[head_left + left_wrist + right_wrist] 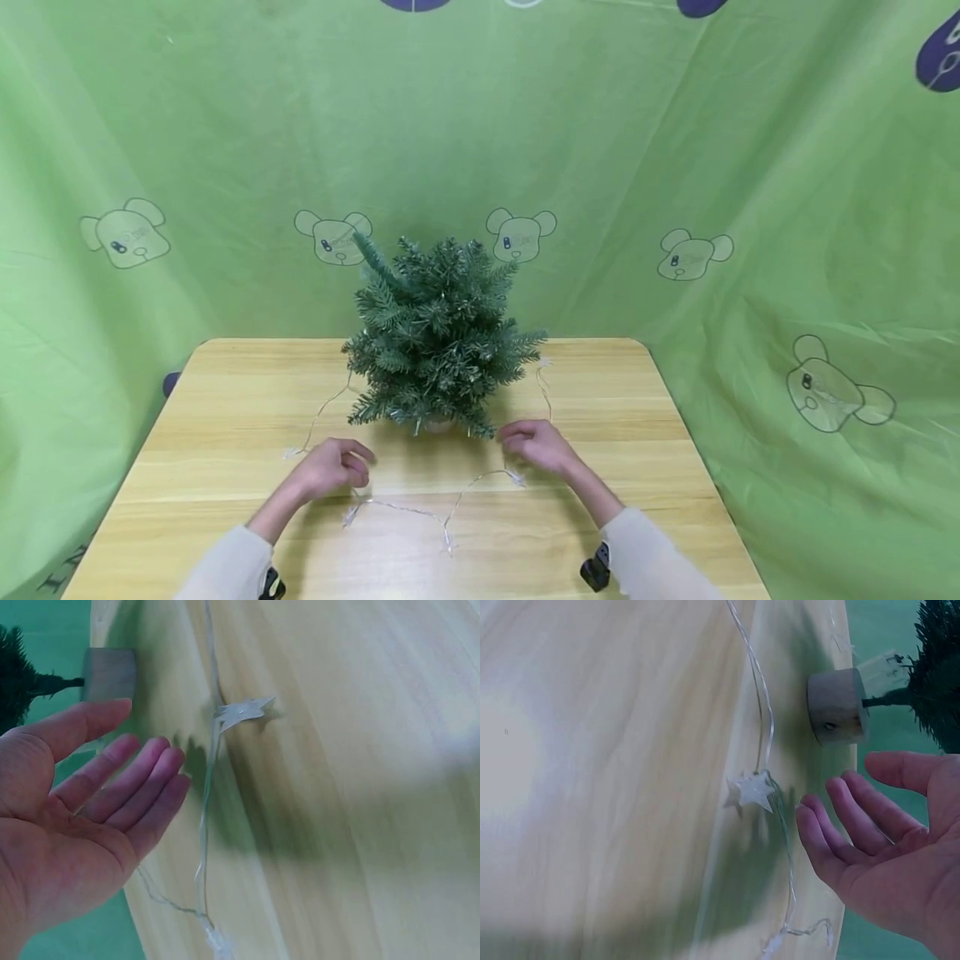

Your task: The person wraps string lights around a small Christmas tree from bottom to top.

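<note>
A small artificial Christmas tree stands toward the back of the table. Its round wooden base shows in both wrist views. A string of star lights lies on the wood in front of the tree and along both sides. My left hand hovers over the string at the front left, fingers loosely bent and holding nothing. In the left wrist view a clear star lies beyond its fingertips. My right hand is at the front right of the tree, empty, its relaxed fingers near a star.
The wooden table has rounded back corners. A green curtain printed with bear heads hangs behind and beside it. Behind the wooden base, the right wrist view shows a clear boxy piece.
</note>
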`<action>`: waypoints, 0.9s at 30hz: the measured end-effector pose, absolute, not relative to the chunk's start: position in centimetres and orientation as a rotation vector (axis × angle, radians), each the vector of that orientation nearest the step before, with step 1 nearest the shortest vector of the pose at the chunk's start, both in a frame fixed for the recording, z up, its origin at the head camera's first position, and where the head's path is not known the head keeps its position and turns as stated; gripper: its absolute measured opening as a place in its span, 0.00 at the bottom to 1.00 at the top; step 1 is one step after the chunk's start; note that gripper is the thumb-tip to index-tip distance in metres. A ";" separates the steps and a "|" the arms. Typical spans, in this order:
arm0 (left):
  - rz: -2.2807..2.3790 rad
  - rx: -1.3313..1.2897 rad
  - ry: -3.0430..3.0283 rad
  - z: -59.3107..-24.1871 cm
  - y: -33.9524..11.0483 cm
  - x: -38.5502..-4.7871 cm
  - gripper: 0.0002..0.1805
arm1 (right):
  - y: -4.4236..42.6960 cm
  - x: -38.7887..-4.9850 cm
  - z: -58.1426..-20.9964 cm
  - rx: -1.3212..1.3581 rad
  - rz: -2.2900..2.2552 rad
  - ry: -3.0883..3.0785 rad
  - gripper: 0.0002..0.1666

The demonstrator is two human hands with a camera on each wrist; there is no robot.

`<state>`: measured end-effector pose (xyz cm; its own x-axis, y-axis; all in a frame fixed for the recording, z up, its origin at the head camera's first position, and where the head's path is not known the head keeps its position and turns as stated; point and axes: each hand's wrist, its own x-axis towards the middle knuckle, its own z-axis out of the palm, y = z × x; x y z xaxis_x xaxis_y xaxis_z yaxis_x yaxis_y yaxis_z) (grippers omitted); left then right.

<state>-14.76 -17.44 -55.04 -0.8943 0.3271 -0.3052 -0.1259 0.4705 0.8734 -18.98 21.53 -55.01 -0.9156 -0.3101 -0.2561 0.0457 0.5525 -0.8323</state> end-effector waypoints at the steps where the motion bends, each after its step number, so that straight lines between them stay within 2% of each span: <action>1: 1.410 0.170 2.284 -55.1 -17.3 -14.7 0.23 | 21.4 -19.0 -55.1 -0.220 -1.299 2.419 0.20; 27: 1.301 0.181 2.356 -57.1 -15.2 -13.7 0.22 | 20.5 -18.1 -56.9 -0.280 -1.235 2.404 0.18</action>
<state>-13.74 -15.24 -57.14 -0.8945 0.3185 -0.3139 -0.0959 0.5490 0.8303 -18.08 20.47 -56.86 -0.8911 -0.3612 -0.2749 0.0130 0.5851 -0.8108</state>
